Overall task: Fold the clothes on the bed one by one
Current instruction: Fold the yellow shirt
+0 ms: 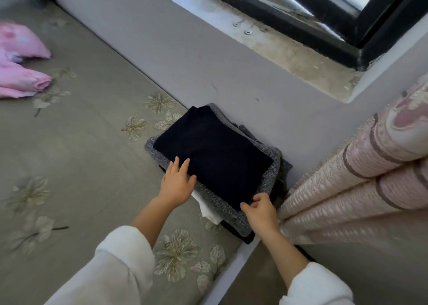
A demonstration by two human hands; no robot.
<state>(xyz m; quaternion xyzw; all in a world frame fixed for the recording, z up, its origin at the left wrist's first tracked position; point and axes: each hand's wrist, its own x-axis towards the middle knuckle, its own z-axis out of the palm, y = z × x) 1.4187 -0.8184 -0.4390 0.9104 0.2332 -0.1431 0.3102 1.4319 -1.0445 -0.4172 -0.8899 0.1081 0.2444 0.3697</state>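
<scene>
- On top of a stack at the corner beside the plain grey wall [208,61] lay the folded dark navy knit garment [213,152], a flat rectangle.
- Left hand [177,184]: fingers straight, resting flat on its near-left edge and gripping nothing.
- Right hand [260,209]: thumb and curled fingers pinched its near corner.
- Directly beneath was a folded grey woven garment [271,172], its border showing along the near and right sides. Below that, a white fabric piece [206,208] and something black protruded.
- The stack sat on the grey-green floral bed cover [81,154]. A pink ribbed curtain [359,177] hung just to the right, and folded pink bedding [25,82] lay well apart at far left.
- Risk: the layers were offset and close to the cover's edge. A tug from the pinching hand could skew the top piece or open its fold, and uneven pressing could tip the lower layers toward the curtain.
- Unclear: the item count in the stack, the identity of the black piece, and the stack's back side. Whether unfolded clothes lay elsewhere could not be told, as the left margin was blurred and cut off.
</scene>
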